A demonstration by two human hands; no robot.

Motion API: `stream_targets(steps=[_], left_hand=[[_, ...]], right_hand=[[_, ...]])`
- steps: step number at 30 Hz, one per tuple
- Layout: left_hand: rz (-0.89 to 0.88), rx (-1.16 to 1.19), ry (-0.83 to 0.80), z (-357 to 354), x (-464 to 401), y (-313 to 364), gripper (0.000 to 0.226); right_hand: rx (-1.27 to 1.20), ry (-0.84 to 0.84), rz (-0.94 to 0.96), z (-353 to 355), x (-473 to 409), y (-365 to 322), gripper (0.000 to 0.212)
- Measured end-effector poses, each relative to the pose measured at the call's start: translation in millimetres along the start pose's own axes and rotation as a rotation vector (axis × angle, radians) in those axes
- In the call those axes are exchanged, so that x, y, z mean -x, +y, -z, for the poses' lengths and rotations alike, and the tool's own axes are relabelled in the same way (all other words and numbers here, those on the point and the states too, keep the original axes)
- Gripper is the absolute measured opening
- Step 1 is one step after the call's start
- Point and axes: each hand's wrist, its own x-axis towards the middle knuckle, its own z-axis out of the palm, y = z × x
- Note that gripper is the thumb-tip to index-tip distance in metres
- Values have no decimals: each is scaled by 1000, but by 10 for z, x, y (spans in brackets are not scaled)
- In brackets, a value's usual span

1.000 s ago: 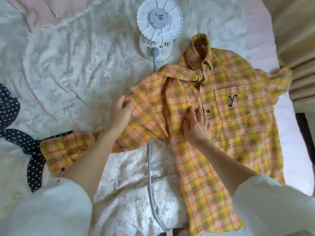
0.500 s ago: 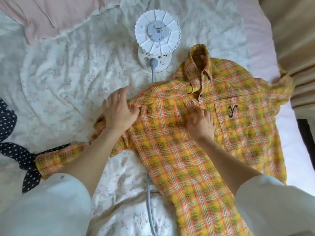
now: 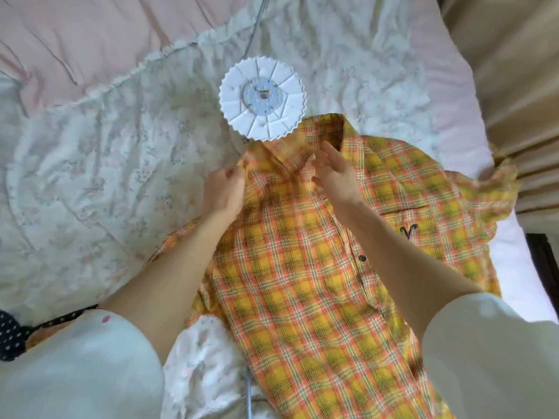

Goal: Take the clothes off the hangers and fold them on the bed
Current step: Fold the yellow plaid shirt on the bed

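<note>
my left hand (image 3: 224,192) pinching plaid shirt (image 3: 305,267) shoulder edge, my right hand (image 3: 337,173) spread open over collar; shirt flat on bed (image 3: 90,164), white lamp (image 3: 262,99) beside collar

Yellow-orange plaid button-up shirt (image 3: 317,282) lies front up on the white floral quilted bedspread (image 3: 90,176). Left hand (image 3: 223,192) pinches the shirt's shoulder edge near the collar. Right hand (image 3: 335,173) is open, fingers spread, at the collar. White round scalloped LED lamp (image 3: 262,97) sits just above the collar. Dark polka-dot fabric (image 3: 12,334) at lower left edge. Both sleeves white.
</note>
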Motion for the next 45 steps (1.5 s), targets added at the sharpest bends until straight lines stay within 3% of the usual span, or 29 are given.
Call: stream_targets(steps=[5, 7, 8, 11, 15, 20, 24, 28, 32, 35, 39, 42, 45], left_hand=[[-23, 424, -94, 35, -192, 246, 33], [-70, 508, -160, -7, -199, 354, 18], [-89, 505, -151, -33, -193, 409, 12], [-31, 602, -62, -96, -269, 490, 29], [81, 912, -130, -18, -415, 553, 20], [117, 1072, 3, 279, -637, 493, 21], [70, 929, 105, 395, -781, 393, 24], [40, 616, 57, 265, -656, 250, 20], [-129, -27, -51, 12, -421, 80, 44], [-118, -399, -94, -85, -371, 97, 46], [-100, -523, 1, -46, -406, 81, 35], [-208, -567, 157, 22, -412, 15, 31], [-344, -595, 266, 16, -418, -43, 29]], right_hand=[[71, -60, 8, -61, -117, 0, 48], [136, -137, 5, -101, -132, 5, 49], [154, -167, -2, -121, -135, 12, 50], [169, -202, -36, -144, -142, 46, 50], [197, -197, -32, -143, -142, 76, 53], [275, -185, -25, -191, -191, 96, 61], [378, -238, -26, -269, -244, 142, 62], [485, -242, -21, -304, -290, 222, 62], [464, -73, 6, -258, -381, 324, 56], [556, -12, 31, -208, -446, 285, 55], [637, -33, 38, -253, -567, 102, 49], [596, -4, 12, -344, -705, -35, 26], [489, 110, 45, -402, -791, -97, 22]])
